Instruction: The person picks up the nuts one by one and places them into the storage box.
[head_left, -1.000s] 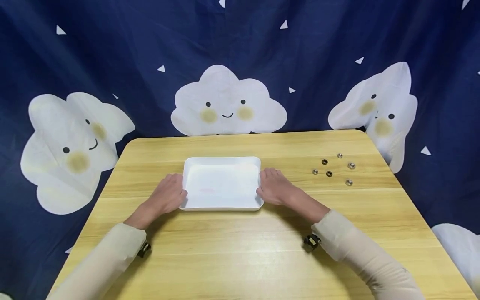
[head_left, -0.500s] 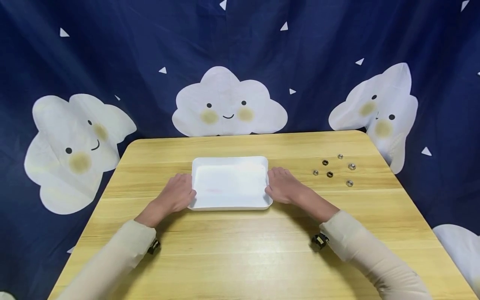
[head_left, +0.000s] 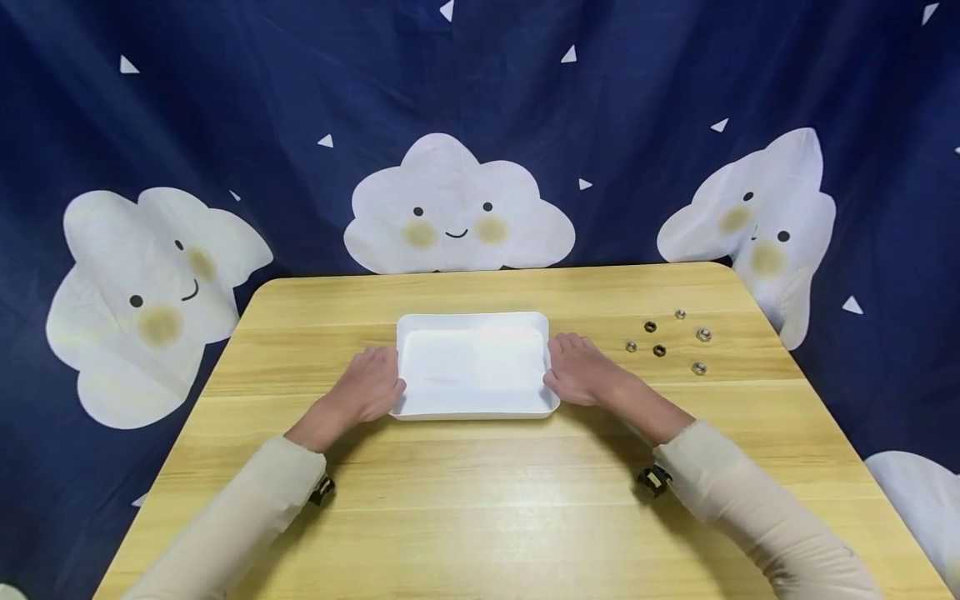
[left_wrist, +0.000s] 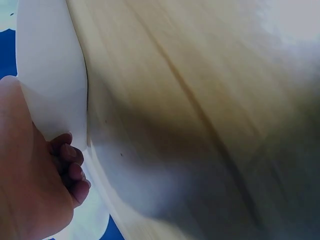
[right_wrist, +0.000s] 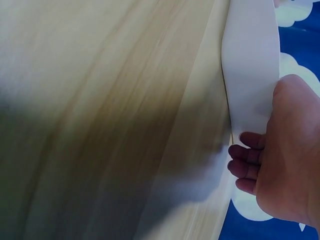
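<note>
A shallow white rectangular tray [head_left: 477,407] lies on the wooden table [head_left: 480,500], near its middle. My left hand [head_left: 369,387] grips the tray's left end, my right hand [head_left: 581,374] its right end. In the left wrist view the curled fingers [left_wrist: 70,167] tuck under the tray's white wall [left_wrist: 50,65]. The right wrist view shows the same: fingers [right_wrist: 245,167] curled beneath the tray's side [right_wrist: 250,70]. The tray is empty inside.
Several small metal nuts [head_left: 660,349] lie scattered on the table to the right of my right hand. A dark blue cloth with white clouds [head_left: 457,208] hangs behind the table. Bare wood lies in front of the tray.
Both hands have slid the tray to the right across the table, closer to the nuts. Their grip on its ends is unchanged.
</note>
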